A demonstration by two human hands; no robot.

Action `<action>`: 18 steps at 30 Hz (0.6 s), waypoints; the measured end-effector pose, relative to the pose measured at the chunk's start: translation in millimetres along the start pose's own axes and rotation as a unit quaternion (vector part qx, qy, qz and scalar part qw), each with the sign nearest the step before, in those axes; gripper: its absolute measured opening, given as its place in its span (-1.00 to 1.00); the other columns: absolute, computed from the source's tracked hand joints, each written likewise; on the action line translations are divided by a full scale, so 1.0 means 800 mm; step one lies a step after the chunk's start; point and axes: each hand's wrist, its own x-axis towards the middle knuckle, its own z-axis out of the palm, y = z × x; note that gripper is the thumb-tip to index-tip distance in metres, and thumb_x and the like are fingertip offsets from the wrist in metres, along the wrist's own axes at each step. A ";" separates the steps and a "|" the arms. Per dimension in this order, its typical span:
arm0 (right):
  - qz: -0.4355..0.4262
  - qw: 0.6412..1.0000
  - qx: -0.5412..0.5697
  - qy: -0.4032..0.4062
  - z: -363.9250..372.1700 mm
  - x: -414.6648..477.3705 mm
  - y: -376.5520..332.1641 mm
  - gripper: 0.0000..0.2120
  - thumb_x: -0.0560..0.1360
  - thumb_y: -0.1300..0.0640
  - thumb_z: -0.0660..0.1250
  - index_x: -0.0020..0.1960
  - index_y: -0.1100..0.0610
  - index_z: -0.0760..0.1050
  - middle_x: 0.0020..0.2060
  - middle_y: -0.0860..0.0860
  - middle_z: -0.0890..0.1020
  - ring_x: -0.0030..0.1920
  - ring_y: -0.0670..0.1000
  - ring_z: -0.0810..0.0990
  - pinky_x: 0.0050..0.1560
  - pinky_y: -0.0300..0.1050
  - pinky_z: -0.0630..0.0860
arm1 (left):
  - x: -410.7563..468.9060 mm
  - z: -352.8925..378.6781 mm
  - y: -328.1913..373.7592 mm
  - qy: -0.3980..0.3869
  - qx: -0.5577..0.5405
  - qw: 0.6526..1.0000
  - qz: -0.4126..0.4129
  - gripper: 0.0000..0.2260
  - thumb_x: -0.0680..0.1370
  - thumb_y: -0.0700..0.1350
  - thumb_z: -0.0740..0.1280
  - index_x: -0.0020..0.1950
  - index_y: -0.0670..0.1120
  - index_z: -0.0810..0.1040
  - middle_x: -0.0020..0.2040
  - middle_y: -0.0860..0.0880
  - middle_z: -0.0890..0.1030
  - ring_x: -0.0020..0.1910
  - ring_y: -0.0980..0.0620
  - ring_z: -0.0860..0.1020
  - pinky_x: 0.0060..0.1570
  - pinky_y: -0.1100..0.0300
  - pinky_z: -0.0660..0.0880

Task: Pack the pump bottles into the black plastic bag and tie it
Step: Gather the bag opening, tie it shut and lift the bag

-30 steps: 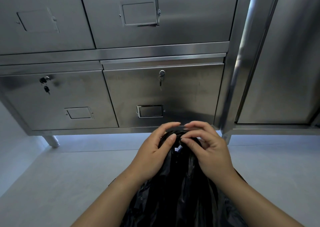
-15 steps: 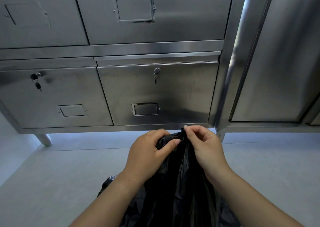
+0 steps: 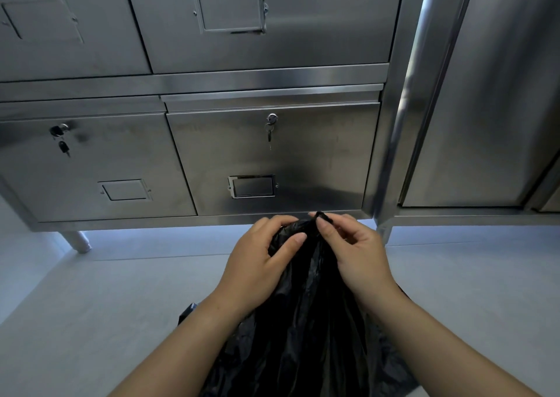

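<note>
The black plastic bag stands on the pale floor between my forearms, its top gathered into a narrow neck. My left hand wraps the left side of the neck, thumb pressed against the plastic. My right hand pinches a small twisted tip of the bag top between thumb and forefinger, a little above the left hand. No pump bottles are visible; the bag's contents are hidden.
A stainless steel cabinet with drawers stands right behind the bag. Keys hang from a drawer lock. A cabinet leg is at the left, a second steel unit at the right. Pale floor lies on both sides.
My right hand has shifted from covering the bag top to pinching a thin twisted tip and drawing it upward. My left hand keeps its hold on the neck. The view tilted slightly.
</note>
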 end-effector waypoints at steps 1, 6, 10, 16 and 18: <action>0.001 1.000 0.013 0.002 -0.001 0.000 -0.001 -0.89 0.45 0.09 0.37 -0.09 -0.03 0.66 -0.06 0.09 0.67 -0.02 0.08 0.63 0.06 -0.10 0.56 | -0.001 -0.001 0.000 -0.011 -0.025 1.000 0.001 -0.75 0.57 0.14 0.14 0.13 0.12 0.51 0.07 0.14 0.58 0.08 0.27 0.50 0.05 0.36 0.40; 0.078 0.992 0.101 -0.023 -0.006 -0.003 0.002 -0.78 0.39 -0.04 0.36 -0.09 0.06 0.66 -0.17 0.03 0.72 -0.13 -0.04 0.68 -0.12 -0.26 0.57 | 0.002 -0.010 0.001 -0.017 -0.132 0.990 -0.038 -0.84 0.63 -0.04 0.10 0.10 0.10 0.46 -0.15 0.20 0.57 -0.13 0.22 0.53 -0.10 0.35 0.42; 0.131 0.973 0.188 -0.028 -0.015 -0.007 0.003 -0.72 0.37 -0.05 0.36 -0.08 0.14 0.64 -0.16 0.09 0.71 -0.14 0.02 0.67 -0.12 -0.18 0.58 | 0.002 -0.013 -0.003 -0.043 -0.066 0.997 -0.024 -0.96 0.59 0.01 0.17 -0.04 0.08 0.38 -0.36 0.12 0.37 -0.39 0.17 0.33 -0.37 0.34 0.28; 0.142 0.924 0.321 0.153 -0.089 0.025 -0.005 -0.80 0.60 0.08 0.11 -0.13 0.07 0.46 -0.30 -0.06 0.71 -0.28 -0.10 0.66 -0.15 -0.10 0.58 | -0.006 -0.054 -0.046 0.035 0.036 0.994 -0.101 -0.82 0.62 -0.03 0.14 -0.19 0.02 0.34 -0.31 0.01 0.41 -0.29 0.03 0.37 -0.29 0.19 0.29; 0.115 0.945 0.272 0.141 -0.106 0.028 -0.002 -0.77 0.61 0.08 0.09 -0.15 0.07 0.44 -0.25 -0.07 0.72 -0.23 -0.11 0.67 -0.15 -0.09 0.55 | -0.005 -0.065 -0.045 0.061 0.023 0.989 -0.132 -0.82 0.61 0.05 0.11 -0.18 0.10 0.35 -0.27 0.07 0.43 -0.31 0.22 0.40 -0.32 0.33 0.30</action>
